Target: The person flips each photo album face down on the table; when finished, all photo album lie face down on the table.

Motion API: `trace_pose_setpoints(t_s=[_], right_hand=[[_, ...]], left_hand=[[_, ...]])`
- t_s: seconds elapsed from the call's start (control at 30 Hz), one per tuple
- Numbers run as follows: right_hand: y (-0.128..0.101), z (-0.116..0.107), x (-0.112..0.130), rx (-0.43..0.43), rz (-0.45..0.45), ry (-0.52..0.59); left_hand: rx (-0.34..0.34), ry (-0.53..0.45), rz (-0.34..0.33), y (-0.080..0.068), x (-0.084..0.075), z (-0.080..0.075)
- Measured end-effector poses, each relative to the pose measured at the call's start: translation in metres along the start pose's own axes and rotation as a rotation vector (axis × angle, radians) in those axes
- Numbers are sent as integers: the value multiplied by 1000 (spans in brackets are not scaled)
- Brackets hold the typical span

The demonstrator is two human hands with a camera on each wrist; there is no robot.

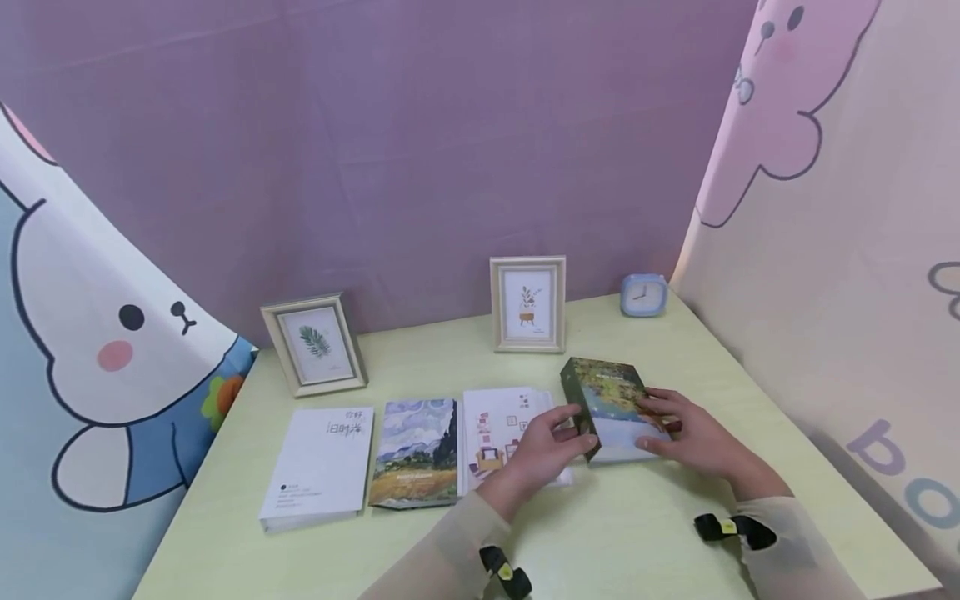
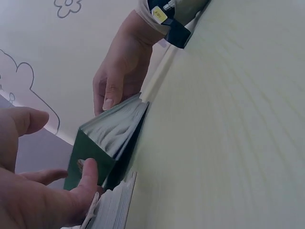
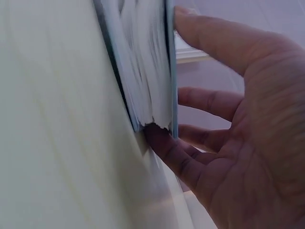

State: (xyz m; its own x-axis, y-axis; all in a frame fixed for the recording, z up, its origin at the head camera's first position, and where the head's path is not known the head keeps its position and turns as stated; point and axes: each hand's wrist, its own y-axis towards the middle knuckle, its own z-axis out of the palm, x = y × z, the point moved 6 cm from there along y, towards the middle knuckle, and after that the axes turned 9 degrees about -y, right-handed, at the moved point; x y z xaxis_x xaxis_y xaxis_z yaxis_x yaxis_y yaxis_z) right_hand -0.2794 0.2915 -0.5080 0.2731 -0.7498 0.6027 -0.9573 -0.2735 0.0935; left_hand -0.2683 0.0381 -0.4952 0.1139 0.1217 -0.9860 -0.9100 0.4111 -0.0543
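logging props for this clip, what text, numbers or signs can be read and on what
"bo": large pastel letters on the right backdrop, cut off by the frame edge.
White booklet: dark printed characters, too small to read.
Blue clock: dial marks too small.
Dark green book in both hands: title blurred.

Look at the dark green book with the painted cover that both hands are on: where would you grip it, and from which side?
Grip the green book by its two long edges, coming from above. It lies nearly flat on the table, slightly raised, so those edges are free; the left hand already holds the spine side and the right hand the page side.
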Motion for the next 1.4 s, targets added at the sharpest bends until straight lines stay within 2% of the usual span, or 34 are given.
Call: trace_pose_setpoints(t_s=[0.23, 0.5, 0.63, 0.9, 1.07, 1.4], right_hand=[[-2, -3, 4, -29, -57, 18], [-2, -1, 9, -37, -88, 84], [-2, 3, 11, -26, -107, 129], [0, 6, 9, -25, -118, 108], [1, 6, 10, -39, -158, 91], [0, 1, 23, -90, -242, 154]], left_hand=[[6, -49, 52, 3, -3, 1], [-69, -44, 97, 2, -7, -3], [-84, -88, 110, 1, -7, -4], [-83, -131, 132, 2, -10, -1], [-96, -146, 142, 2, -13, 2], [-113, -172, 179, 0, -20, 4]])
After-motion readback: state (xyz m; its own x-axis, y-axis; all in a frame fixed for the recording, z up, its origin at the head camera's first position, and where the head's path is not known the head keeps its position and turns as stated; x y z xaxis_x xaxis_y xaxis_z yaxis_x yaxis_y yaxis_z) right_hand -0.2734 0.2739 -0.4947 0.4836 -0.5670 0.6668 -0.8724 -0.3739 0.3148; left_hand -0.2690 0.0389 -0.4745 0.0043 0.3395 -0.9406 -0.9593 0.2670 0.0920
